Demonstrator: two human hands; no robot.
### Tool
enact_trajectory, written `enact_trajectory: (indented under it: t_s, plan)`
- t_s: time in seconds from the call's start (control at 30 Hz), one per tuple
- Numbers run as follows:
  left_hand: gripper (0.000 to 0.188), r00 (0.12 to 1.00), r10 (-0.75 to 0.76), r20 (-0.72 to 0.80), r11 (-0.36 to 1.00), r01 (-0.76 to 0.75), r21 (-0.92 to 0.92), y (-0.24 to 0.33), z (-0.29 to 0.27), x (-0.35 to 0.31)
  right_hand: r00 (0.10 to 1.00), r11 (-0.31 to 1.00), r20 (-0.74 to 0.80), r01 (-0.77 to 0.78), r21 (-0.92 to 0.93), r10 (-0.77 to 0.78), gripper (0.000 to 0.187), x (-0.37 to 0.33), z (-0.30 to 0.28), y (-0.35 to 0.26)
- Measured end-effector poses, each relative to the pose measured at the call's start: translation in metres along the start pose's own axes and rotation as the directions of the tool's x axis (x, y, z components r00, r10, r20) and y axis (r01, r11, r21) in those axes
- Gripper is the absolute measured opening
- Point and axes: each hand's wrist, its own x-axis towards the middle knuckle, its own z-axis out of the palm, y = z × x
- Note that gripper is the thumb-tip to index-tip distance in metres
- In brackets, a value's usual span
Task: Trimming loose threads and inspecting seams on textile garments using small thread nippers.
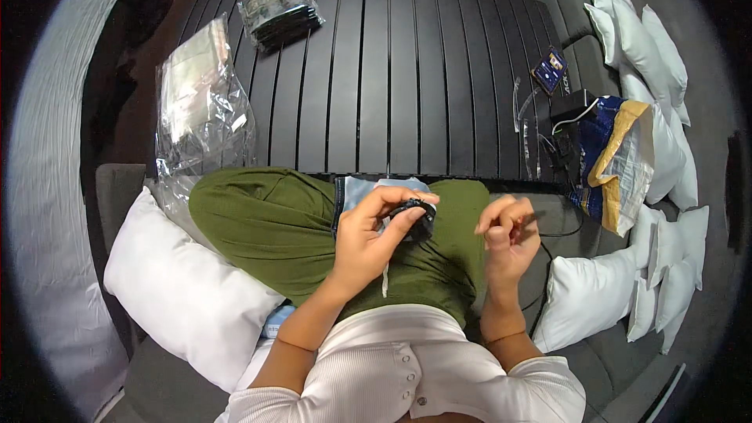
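Observation:
Over my lap, my left hand [372,227] pinches a small bunched dark piece of fabric [423,207] between thumb and fingers. Beneath that hand lies a light blue cloth with a dark edge [359,188]; I cannot tell whether the dark bunch belongs to it. My right hand [511,239] is raised to the right, apart from the fabric, over the edge of my green trousers [266,204]. Its fingers are curled toward the thumb, and anything between them is too small to make out. A white drawstring [385,280] hangs below my left hand.
Ahead stands a black slatted table [376,70] with a stack of dark packets [280,14], a clear plastic bag [200,102] and a small blue card [550,72]. A blue and yellow bag [615,164] with cables is at right. White pillows [180,286] flank me.

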Motion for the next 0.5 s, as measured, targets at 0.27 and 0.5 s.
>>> enact_trajectory:
  t_s: [0.27, 0.5]
  plan:
    - [0.011, 0.998, -0.066, 0.023, 0.986, 0.069, -0.150, -0.004, 0.000, -0.001, 0.885, 0.964, 0.387, -0.205, -0.170, 0.257, 0.063, 0.006, -0.005, 0.001]
    - [0.006, 0.987, -0.021, 0.157, 0.998, 0.031, -0.063, -0.003, -0.007, -0.001, 0.827, 0.959, 0.493, -0.187, -0.213, 0.270, 0.061, 0.012, -0.001, -0.007]
